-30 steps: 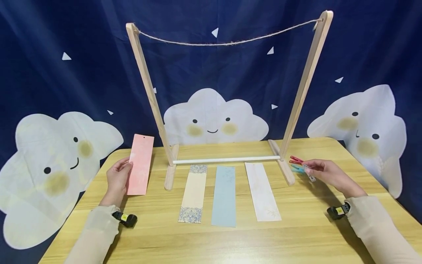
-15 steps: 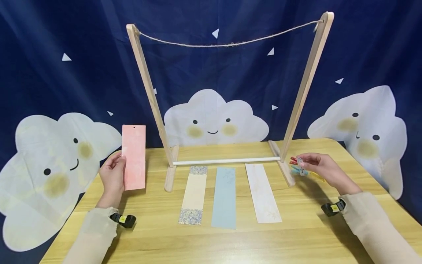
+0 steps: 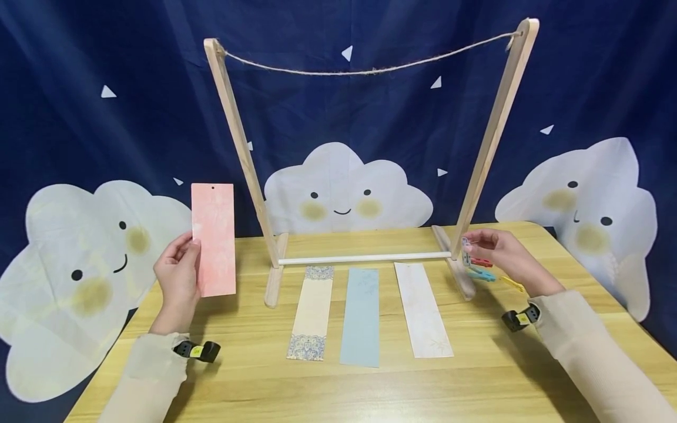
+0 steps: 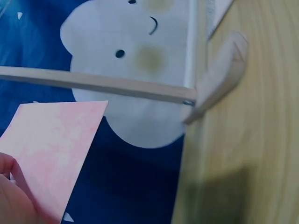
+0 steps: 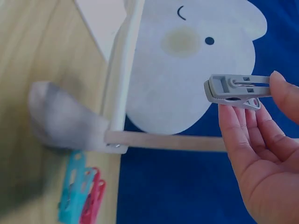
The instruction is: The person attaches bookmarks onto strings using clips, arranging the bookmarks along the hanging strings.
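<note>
My left hand [image 3: 178, 275] pinches a pink bookmark-like card [image 3: 214, 241] by its left edge, holding it upright above the table; a small hole shows near its top. In the left wrist view the thumb lies against the pink card [image 4: 56, 144]. On the other side, my right hand [image 3: 502, 258] holds a grey clothespin [image 5: 238, 88] between thumb and fingers, beside the rack's right post. Below that hand lie a blue clothespin [image 3: 481, 274], a red clothespin [image 3: 481, 262] and a yellow clothespin [image 3: 512, 284] on the table.
A wooden rack [image 3: 233, 147] stands at the back, a sagging twine [image 3: 338, 73] strung between its post tops and a white rod [image 3: 365, 258] low down. Before it lie a patterned cream card [image 3: 310, 311], a blue card [image 3: 361, 317] and a white card [image 3: 423, 311].
The left hand has raised the pink card and shifted it left, turning it to face the camera. The right hand has lifted the grey clothespin from the others and moved left.
</note>
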The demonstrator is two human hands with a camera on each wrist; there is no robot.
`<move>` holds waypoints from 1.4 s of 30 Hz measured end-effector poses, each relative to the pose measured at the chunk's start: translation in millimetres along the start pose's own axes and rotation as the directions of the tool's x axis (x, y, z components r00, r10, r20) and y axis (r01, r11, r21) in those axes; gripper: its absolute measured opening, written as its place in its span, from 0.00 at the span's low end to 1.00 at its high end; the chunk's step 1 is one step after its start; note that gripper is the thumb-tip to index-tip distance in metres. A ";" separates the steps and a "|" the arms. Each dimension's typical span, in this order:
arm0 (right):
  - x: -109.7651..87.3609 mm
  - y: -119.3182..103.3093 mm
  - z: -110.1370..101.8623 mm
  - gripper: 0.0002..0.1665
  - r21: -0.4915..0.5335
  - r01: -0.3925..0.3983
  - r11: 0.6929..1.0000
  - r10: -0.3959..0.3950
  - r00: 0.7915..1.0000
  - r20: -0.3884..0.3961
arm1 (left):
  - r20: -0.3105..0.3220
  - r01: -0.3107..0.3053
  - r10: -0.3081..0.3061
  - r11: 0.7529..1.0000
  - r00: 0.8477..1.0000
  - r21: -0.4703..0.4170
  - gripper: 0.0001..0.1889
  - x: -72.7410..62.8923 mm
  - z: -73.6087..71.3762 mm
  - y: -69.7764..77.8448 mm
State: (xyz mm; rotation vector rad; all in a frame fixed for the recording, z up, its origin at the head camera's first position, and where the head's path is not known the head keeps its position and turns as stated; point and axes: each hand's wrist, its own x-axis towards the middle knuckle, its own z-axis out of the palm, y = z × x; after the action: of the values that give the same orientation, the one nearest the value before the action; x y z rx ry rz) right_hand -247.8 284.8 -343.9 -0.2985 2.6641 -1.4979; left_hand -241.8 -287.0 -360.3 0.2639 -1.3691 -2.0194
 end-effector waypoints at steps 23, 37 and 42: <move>36.0 -98.0 25.1 0.20 0.025 0.156 0.987 -0.156 0.988 -0.016 | 0.150 -0.110 0.147 0.967 0.978 -0.228 0.11 -29.9 46.6 28.7; 68.8 -150.8 26.5 0.09 0.564 0.167 0.808 -0.207 0.978 0.006 | 0.184 -0.090 0.131 0.972 0.974 -0.217 0.10 -35.6 73.5 29.0; 74.7 -169.0 27.6 0.09 0.604 0.150 0.783 -0.192 0.981 0.006 | 0.219 -0.080 0.113 0.985 0.969 -0.153 0.08 -38.1 82.6 28.3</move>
State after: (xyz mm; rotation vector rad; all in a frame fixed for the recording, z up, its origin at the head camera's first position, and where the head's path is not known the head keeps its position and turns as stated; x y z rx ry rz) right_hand -294.0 161.0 -211.8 -0.5348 1.9920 -2.2373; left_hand -243.6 -207.7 -307.5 -0.0996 -1.3354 -2.1029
